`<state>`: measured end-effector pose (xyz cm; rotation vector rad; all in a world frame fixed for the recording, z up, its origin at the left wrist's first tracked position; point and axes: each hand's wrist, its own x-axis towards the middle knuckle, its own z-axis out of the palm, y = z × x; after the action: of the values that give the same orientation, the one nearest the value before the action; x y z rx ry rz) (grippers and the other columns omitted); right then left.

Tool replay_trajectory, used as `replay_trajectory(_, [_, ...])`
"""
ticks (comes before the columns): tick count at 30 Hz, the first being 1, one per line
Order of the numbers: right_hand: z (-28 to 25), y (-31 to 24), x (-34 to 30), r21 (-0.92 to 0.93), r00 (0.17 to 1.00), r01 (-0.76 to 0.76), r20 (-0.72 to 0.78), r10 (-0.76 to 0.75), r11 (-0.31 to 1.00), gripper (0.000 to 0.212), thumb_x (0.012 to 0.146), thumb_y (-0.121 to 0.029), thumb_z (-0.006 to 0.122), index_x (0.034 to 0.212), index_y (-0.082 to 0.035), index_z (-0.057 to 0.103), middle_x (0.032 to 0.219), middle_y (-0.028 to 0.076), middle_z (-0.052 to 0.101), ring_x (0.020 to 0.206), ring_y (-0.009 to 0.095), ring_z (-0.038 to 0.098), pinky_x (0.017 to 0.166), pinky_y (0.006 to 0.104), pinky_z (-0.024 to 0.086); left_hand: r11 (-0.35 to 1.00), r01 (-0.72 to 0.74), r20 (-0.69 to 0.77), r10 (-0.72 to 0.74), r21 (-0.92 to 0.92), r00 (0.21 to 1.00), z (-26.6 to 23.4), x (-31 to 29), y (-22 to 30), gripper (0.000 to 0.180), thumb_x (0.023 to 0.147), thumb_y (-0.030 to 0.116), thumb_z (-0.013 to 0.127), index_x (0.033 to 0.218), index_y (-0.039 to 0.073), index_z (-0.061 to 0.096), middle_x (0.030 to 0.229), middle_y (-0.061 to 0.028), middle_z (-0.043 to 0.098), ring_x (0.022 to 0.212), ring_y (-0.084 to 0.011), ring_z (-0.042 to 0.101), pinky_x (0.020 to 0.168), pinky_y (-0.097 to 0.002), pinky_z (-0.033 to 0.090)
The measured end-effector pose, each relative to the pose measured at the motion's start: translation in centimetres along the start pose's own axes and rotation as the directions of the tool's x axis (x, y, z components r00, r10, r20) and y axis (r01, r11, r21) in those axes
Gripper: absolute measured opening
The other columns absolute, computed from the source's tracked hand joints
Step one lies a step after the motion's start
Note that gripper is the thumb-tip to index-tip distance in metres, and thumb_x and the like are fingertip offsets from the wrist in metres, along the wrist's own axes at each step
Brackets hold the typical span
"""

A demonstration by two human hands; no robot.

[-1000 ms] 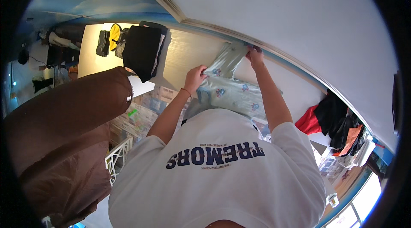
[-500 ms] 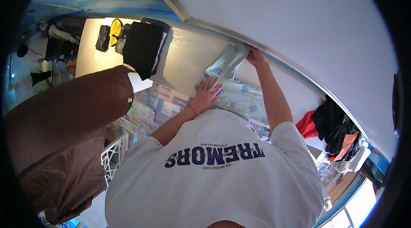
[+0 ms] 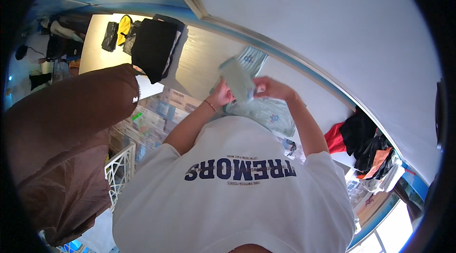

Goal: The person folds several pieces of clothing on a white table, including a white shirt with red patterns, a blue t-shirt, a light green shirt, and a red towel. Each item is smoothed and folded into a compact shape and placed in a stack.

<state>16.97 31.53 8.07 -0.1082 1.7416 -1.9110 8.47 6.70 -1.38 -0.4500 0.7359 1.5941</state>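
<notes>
A pair of pale green trousers (image 3: 276, 116) with small blue and red printed figures lies on the table (image 3: 202, 60) right in front of me. One part of the cloth is lifted off the table, folded over and blurred by motion. My left hand (image 3: 222, 95) is closed at the left edge of this lifted part, its fingertips partly hidden by the cloth. On the other side my right hand (image 3: 274, 88) pinches the same raised part between thumb and fingers. The remaining cloth stays flat beneath and beyond my hands.
A folded black garment (image 3: 154, 49) lies at the far left beside a yellow item (image 3: 124, 29) and dark bundles. A large brown fabric roll (image 3: 76, 103) stands at left. Red and black clothes (image 3: 351, 134) are piled at right. A white panel (image 3: 313, 15) edges the table's far side.
My right hand has drawn back toward me from the far edge, bringing cloth with it. The left hand, flat on the trousers before, is now raised and closed on the cloth.
</notes>
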Motion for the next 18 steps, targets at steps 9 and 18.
replay_trajectory(9, [4.2,7.9,-7.8,-0.939,0.989,-0.15,-0.141,0.052,0.311,0.028,0.071,0.0,0.074,0.092,-0.018,0.078,0.105,0.0,0.074,0.137,0.025,0.053,0.126,0.0613,0.026,0.997,-0.059,-0.119,0.064,0.049,0.991,-3.4,3.8,-1.6,0.048,0.106,0.039,0.06,0.139,0.004,0.059,0.136,-0.0134,0.067,0.127,-0.0287,0.063,0.111,-0.0482,0.049])
replay_trajectory(18, [4.4,8.4,-13.5,-0.983,0.933,-0.183,-0.162,0.32,0.035,0.017,0.08,-0.008,0.069,0.09,-0.016,0.081,0.105,0.002,0.077,0.132,0.03,0.057,0.124,0.0609,0.028,0.997,-0.076,-0.084,0.074,-0.02,0.994,-3.9,3.3,-1.3,0.045,0.106,0.037,0.061,0.138,0.006,0.059,0.138,-0.0122,0.066,0.13,-0.0279,0.061,0.115,-0.0498,0.045])
